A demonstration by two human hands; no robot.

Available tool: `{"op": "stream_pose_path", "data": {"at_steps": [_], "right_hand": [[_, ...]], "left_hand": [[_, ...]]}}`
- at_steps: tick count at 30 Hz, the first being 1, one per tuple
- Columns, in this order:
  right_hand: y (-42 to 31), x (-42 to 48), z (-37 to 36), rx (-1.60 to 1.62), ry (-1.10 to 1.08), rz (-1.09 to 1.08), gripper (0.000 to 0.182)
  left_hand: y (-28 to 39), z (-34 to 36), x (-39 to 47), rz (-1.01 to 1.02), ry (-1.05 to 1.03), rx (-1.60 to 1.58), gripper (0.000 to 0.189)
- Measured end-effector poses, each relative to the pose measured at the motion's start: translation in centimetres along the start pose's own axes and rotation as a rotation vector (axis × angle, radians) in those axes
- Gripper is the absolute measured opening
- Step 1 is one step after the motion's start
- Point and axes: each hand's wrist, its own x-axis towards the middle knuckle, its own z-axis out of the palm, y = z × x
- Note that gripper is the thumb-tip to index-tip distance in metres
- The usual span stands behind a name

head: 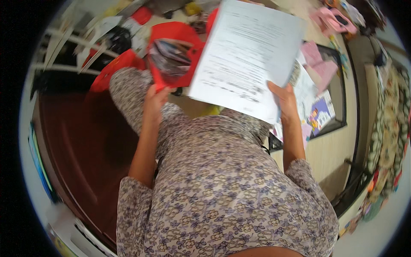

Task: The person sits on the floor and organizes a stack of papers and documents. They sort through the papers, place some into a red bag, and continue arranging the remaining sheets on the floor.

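Note:
My right hand (pixel 284 99) grips a sheaf of white printed sheets (pixel 237 61) by its lower right edge, thumb on top. The print is blurred. In my left hand (pixel 156 99) is the near edge of a red bag (pixel 173 30), held open above my knee. Papers or packets (pixel 168 57) fill the bag's mouth; what they are exactly cannot be told. The left side of the sheets overlaps the bag's right side. My left fingers are partly hidden behind the red material.
To the right, a black-framed low table (pixel 340 106) bears pink sheets (pixel 319 64), loose papers and a purple illustrated booklet (pixel 321 110). A dark red wooden surface (pixel 80 144) lies at left, near a white rack (pixel 77 40). Another red bag (pixel 112 69) is beside my knee. A pink object (pixel 332 21) sits far right.

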Motion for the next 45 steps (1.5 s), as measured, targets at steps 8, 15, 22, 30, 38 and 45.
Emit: {"op": "stream_pose_path", "data": {"at_steps": [8,15,22,30,38,45], "right_hand": [[0.4,1.6,3.0,-0.114,0.044,-0.004,0.042],[0.8,4.8,2.6,-0.252,-0.136,-0.078,0.04],[0.2,7.3,0.0,-0.38,-0.167,-0.298,0.042],[-0.1,7.4,2.3,-0.304,-0.221,-0.262,0.046],[-0.1,8.0,1.7,-0.322,-0.255,-0.21,0.047],[-0.1,8.0,2.0,-0.306,-0.295,-0.145,0.048]], "left_hand": [[2.4,3.0,3.0,0.09,-0.274,0.113,0.025],[-0.4,5.0,4.8,0.069,-0.234,0.171,0.031],[-0.9,-3.9,-2.6,0.467,0.051,-0.236,0.029],[-12.7,-23.2,8.0,0.375,0.912,0.463,0.03],[-9.4,-22.2,9.0,-0.097,1.081,1.338,0.051],[-7.3,-22.4,6.5,-0.052,1.009,0.935,0.044]]}}
